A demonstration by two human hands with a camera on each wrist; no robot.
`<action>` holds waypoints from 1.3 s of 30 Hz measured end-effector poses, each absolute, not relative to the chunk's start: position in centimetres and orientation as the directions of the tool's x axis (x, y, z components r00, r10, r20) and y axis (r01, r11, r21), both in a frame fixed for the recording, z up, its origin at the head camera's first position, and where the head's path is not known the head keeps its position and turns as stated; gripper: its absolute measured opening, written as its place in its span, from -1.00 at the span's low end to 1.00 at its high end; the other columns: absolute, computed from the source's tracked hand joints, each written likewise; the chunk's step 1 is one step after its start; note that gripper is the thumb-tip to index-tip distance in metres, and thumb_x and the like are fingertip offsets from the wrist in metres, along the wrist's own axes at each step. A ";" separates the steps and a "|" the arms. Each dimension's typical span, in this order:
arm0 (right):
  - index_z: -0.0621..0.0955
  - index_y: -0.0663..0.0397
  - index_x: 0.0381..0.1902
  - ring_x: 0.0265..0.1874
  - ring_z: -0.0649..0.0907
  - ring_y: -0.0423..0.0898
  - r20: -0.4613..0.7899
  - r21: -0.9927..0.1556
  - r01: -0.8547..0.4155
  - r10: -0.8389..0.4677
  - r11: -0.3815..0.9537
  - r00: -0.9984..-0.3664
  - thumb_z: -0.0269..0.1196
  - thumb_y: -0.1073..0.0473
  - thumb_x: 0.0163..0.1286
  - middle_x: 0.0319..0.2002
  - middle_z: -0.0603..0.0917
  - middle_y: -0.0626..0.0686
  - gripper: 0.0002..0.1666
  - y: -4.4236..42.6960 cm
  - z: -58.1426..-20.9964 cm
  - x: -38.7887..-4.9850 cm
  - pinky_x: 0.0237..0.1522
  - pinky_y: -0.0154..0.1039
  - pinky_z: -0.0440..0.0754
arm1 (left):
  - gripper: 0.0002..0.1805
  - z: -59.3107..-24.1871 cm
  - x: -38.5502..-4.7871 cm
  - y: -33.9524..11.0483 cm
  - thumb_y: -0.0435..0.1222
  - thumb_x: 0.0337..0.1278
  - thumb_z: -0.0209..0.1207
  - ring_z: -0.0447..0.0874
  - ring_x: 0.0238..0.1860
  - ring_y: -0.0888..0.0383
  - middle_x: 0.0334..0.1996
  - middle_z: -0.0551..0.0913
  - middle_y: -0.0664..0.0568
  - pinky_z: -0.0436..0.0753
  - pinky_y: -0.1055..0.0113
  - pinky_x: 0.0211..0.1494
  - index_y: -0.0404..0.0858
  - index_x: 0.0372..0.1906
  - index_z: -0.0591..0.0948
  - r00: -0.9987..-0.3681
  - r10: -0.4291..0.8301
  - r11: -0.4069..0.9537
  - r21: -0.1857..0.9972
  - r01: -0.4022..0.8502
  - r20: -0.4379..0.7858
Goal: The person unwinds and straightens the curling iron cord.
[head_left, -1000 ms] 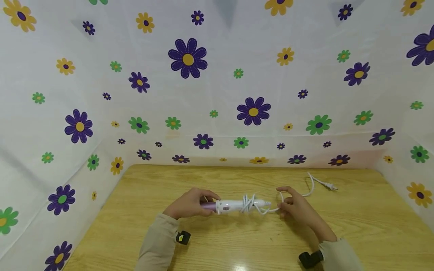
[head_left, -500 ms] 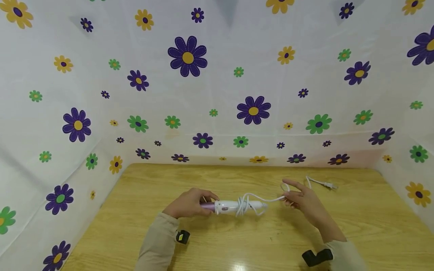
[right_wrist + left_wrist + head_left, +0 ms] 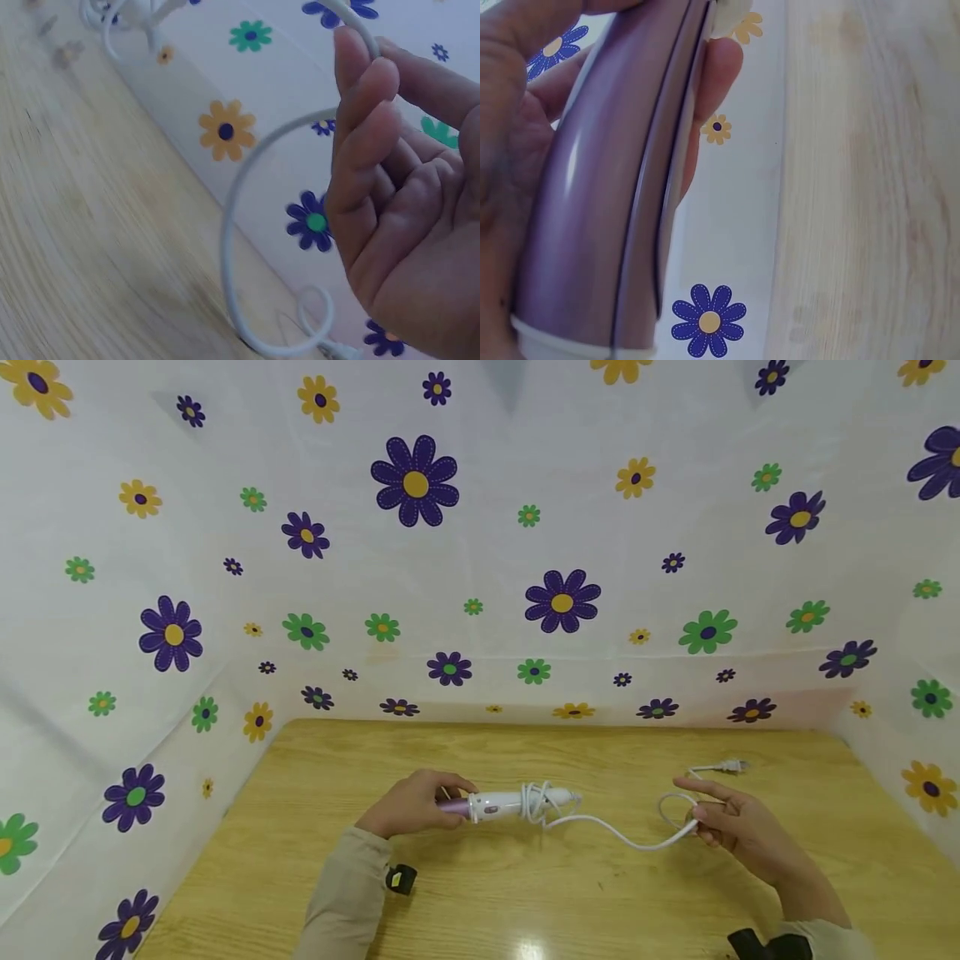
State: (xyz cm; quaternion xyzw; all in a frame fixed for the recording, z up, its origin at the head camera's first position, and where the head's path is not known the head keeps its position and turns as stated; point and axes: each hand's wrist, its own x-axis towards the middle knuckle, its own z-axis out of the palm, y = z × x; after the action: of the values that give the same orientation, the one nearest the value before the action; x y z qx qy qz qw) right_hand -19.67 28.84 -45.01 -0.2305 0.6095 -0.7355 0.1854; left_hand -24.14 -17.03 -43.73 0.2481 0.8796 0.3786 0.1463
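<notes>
A curling iron [image 3: 497, 807] with a white handle and a purple barrel lies crosswise over the table. My left hand [image 3: 414, 804] grips its purple end, fingers on the far side and thumb on the near side. Close up in the left wrist view, the purple barrel [image 3: 592, 172] shows a long seam. Several turns of white cord [image 3: 633, 843] wrap the handle, and a freed length runs right in a slack curve. Between thumb and fingers, my right hand [image 3: 753, 835] pinches that cord. A loop of cord [image 3: 227, 225] hangs below this hand in the right wrist view.
The white two-pin plug [image 3: 731, 767] lies on the wooden table [image 3: 525, 885] beyond my right hand. Flower-printed white cloth [image 3: 480, 552] rises behind the table and along both sides. Each wrist carries a black camera mount [image 3: 402, 879].
My right hand has moved right and slightly nearer, drawing out cord from the handle, so the free length has grown. The left hand keeps its grip on the iron almost in place.
</notes>
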 end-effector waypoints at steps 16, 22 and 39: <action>0.57 -0.04 0.10 -0.42 0.63 -0.19 -0.149 -0.922 0.008 -0.336 0.387 -0.930 0.12 0.13 0.45 -0.41 0.66 -0.12 -0.70 29.1 -46.4 -20.4 -0.39 -0.26 0.61 | -0.58 -43.6 -24.2 -17.3 -0.31 -0.02 0.34 0.59 -0.26 0.13 -0.24 0.65 0.00 0.60 0.28 -0.18 -0.15 0.05 0.66 -0.812 0.580 0.519 0.798 0.305 -0.068; 0.47 0.39 0.13 -0.45 0.60 -0.19 -0.115 -0.898 -0.032 -0.303 0.439 -0.946 0.13 0.12 0.44 -0.43 0.62 -0.10 -0.53 28.5 -46.4 -20.3 -0.41 -0.26 0.59 | -0.57 -43.9 -24.2 -17.5 -0.31 0.00 0.34 0.59 -0.26 0.15 -0.23 0.66 0.01 0.60 0.29 -0.18 -0.16 0.06 0.65 -0.808 0.586 0.522 0.793 0.314 -0.066; 0.50 -0.16 0.15 -0.42 0.61 -0.08 -0.079 -0.907 -0.108 -0.417 0.406 -0.905 0.08 0.16 0.46 -0.24 0.63 0.00 -0.67 28.0 -44.5 -19.5 -0.38 -0.18 0.61 | -0.57 -43.5 -24.3 -17.3 -0.29 -0.01 0.34 0.59 -0.26 0.15 -0.23 0.66 0.01 0.60 0.29 -0.18 -0.16 0.06 0.65 -0.809 0.584 0.531 0.785 0.318 -0.067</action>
State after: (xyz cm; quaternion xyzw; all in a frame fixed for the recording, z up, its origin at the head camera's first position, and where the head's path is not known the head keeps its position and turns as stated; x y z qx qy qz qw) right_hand -19.47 28.04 -44.52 -0.1593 0.8252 -0.5212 0.1484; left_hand -24.27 -17.28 -43.49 0.2623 0.8596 0.4069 0.1633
